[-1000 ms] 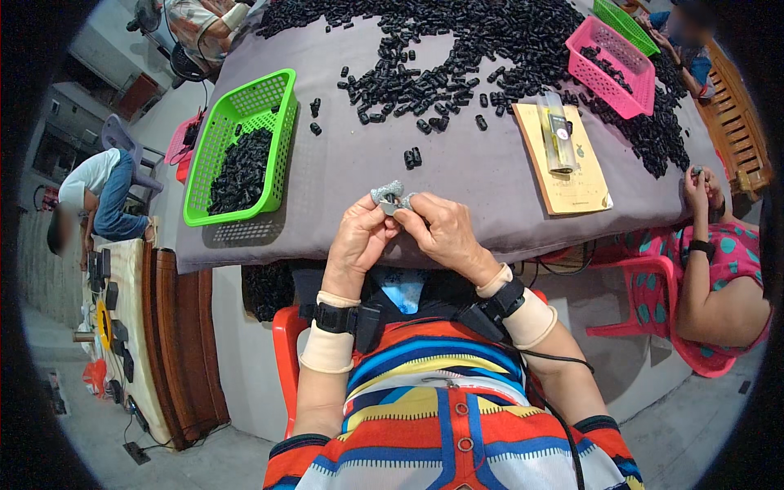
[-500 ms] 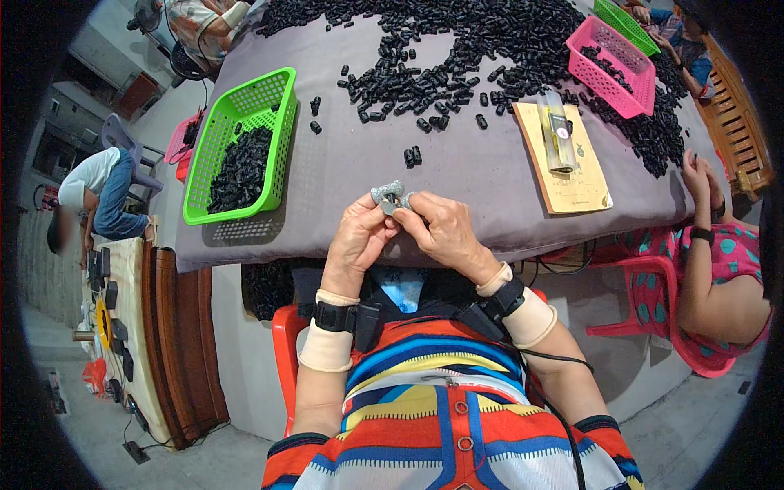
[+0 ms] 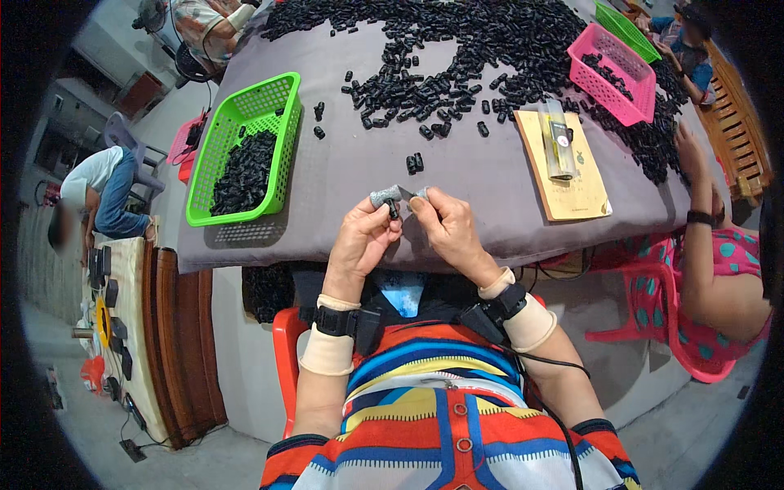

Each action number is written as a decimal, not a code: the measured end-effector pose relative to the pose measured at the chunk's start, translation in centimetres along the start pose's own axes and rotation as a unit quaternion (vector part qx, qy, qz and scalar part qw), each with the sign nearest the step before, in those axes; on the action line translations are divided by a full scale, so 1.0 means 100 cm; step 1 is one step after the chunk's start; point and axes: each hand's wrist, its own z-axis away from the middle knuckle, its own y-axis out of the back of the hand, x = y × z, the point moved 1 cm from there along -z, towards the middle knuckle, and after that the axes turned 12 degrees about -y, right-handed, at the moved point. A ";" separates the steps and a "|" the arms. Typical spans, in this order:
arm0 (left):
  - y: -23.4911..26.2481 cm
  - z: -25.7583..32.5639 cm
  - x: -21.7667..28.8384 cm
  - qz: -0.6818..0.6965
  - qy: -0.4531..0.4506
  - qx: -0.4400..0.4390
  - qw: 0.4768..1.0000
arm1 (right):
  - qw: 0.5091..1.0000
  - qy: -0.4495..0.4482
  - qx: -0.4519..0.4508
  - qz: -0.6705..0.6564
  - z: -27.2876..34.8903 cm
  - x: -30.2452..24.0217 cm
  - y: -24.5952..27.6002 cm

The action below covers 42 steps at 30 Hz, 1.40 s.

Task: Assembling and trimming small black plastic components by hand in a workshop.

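Observation:
Near the front edge of the table my left hand (image 3: 362, 237) pinches a small black plastic part (image 3: 394, 210) between thumb and fingers. A grey wrap (image 3: 384, 197) covers its index fingertip. Just to the right, my right hand (image 3: 451, 230) is closed on a small thin blade (image 3: 406, 194), whose tip points toward the part. The right index fingertip also wears a grey wrap. Two black parts (image 3: 415, 163) lie together on the grey cloth beyond my hands. Farther back spreads a large heap of similar black parts (image 3: 425, 90).
On the left stands a green basket (image 3: 286, 155) partly filled with black parts. A yellow booklet (image 3: 580, 200) with a clear plastic case (image 3: 559, 147) on it lies right. Behind it are a pink basket (image 3: 637, 104) and a green basket (image 3: 629, 33). Another person's arm (image 3: 698, 180) reaches in at the right.
My hands have come slightly apart, the right moving a little to the right. The blade and the black part now show between them. The neighbour's hand at the right has shifted.

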 end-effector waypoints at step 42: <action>-0.006 0.004 0.117 -0.414 -0.253 0.158 0.860 | 0.998 0.052 -0.007 0.030 0.002 -0.001 0.001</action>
